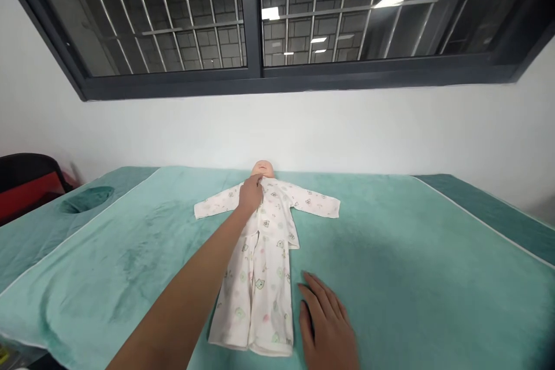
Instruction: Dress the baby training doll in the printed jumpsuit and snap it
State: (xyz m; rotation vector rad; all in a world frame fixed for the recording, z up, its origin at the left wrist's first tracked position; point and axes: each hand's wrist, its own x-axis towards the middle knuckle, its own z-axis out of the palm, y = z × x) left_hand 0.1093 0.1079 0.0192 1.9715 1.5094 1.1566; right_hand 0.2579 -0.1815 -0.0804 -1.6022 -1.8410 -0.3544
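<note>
A baby doll [262,169] lies on its back with its head toward the wall. It has on a white long-sleeved baby shirt [277,208] with a small animal print, its sleeves spread to both sides. Below are matching baby pants [271,295], legs laid straight and flat. My left hand [250,193] is at the shirt's collar, just under the doll's chin, its fingers closed on the fabric there; part of the grip is hidden. Beside the right pant leg, my right hand [327,321] rests over the green cover, fingers extended and holding nothing.
A green plush cover [411,260] lies over the massage-style bed, which has a face hole [87,199] at the left. Behind it stands a white wall [347,127] under a dark-framed barred window [255,78]. A red and black chair [30,185] is at far left.
</note>
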